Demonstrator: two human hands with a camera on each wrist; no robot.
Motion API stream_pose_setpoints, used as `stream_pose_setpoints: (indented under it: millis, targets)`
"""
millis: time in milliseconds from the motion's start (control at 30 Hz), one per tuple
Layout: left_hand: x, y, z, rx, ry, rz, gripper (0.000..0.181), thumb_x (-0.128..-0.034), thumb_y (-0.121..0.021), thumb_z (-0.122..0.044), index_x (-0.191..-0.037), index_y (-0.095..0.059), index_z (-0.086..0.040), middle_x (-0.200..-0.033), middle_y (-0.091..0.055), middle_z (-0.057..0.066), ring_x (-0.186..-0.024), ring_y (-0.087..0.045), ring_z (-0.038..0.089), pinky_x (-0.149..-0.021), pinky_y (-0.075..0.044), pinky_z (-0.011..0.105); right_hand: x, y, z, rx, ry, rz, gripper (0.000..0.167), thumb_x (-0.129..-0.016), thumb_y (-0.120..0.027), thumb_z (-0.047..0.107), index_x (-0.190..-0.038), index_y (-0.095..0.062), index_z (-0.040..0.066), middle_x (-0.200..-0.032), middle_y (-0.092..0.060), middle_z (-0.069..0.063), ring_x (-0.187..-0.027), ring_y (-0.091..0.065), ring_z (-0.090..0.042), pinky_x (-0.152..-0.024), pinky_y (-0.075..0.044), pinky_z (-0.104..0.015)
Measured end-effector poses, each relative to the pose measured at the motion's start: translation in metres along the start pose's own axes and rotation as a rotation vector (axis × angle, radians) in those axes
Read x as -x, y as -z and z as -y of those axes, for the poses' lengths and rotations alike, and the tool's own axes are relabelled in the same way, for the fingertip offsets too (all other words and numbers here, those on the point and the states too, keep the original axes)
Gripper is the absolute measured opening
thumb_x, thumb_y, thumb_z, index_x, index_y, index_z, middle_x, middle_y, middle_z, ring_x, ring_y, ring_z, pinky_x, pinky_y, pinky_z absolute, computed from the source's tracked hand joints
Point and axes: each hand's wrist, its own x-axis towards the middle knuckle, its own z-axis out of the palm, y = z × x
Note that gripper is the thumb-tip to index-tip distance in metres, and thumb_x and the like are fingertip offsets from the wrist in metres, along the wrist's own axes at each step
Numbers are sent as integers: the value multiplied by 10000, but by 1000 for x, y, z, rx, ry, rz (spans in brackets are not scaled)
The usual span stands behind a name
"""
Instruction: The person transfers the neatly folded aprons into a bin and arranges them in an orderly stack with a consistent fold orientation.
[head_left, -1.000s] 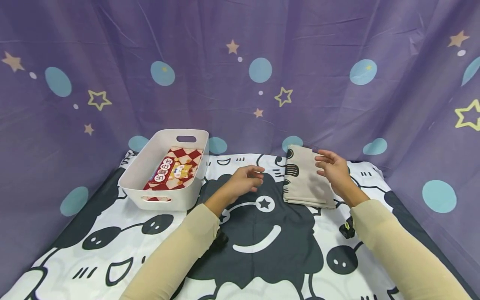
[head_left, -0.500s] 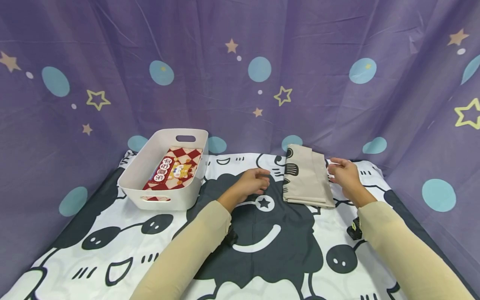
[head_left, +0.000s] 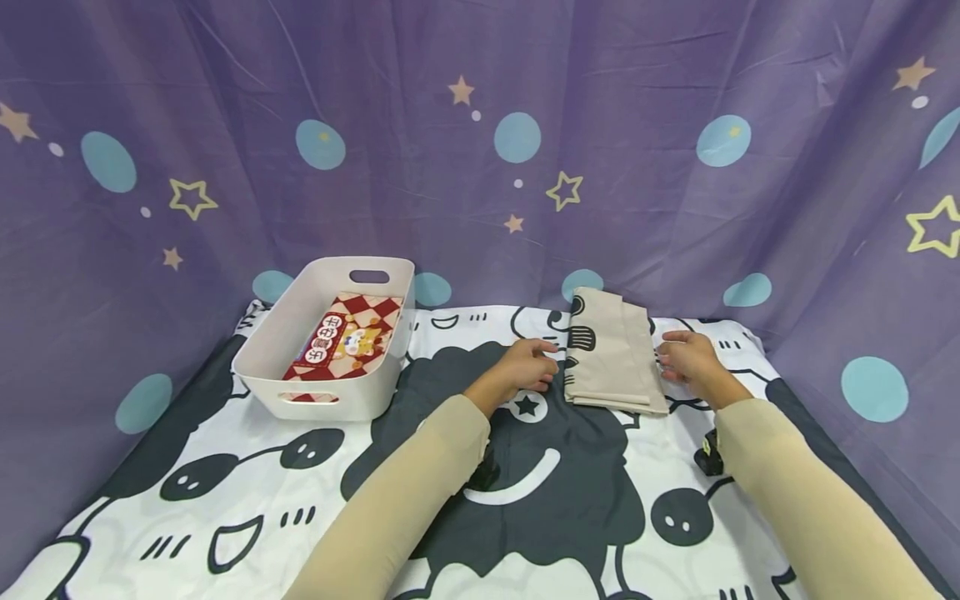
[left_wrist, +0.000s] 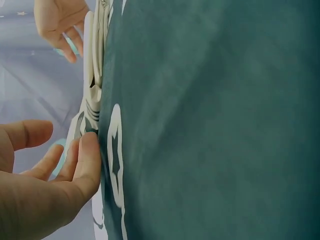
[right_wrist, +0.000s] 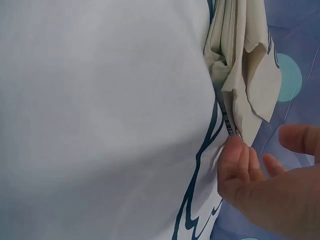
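A folded beige cloth [head_left: 618, 358] with dark printed motifs lies on the patterned sheet at the back right of the head view. My left hand [head_left: 527, 367] is just left of it, thumb apart from the bent fingers [left_wrist: 87, 165], nothing between them. At the cloth's right side is my right hand [head_left: 688, 358]. In the right wrist view its fingertips [right_wrist: 232, 147] reach the cloth's lower edge; I cannot tell whether they touch it. The thumb [right_wrist: 297, 137] stands away from the fingers. In the left wrist view the cloth's stacked folds [left_wrist: 95, 55] show edge-on.
A white basket [head_left: 255, 367] with handle slots stands at the back left, holding a red checkered packet [head_left: 348, 337] with a cartoon animal. The black and white sheet [head_left: 540, 517] covers the surface. A purple curtain [head_left: 420, 167] hangs close behind the cloth and basket.
My left hand has moved right, closer to the cloth's left side. My right hand has shifted from over the cloth's right edge to beside it and lower. Cloth and basket stay put.
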Motion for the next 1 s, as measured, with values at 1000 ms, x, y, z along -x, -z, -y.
stream_pose_setpoints:
  millis: [1000]
  targets:
    - [-23,-34,3,171,81,-138,413,-870,-631,81,-1283,-625,77,-770,-549,38,-628,-535,111,-622,-573,250,-5,-10,5,19,-176,102,180,-980,-534,86,-1140,-493,14,-721,-471,56,-562,-495,-27,-570,-511,-193]
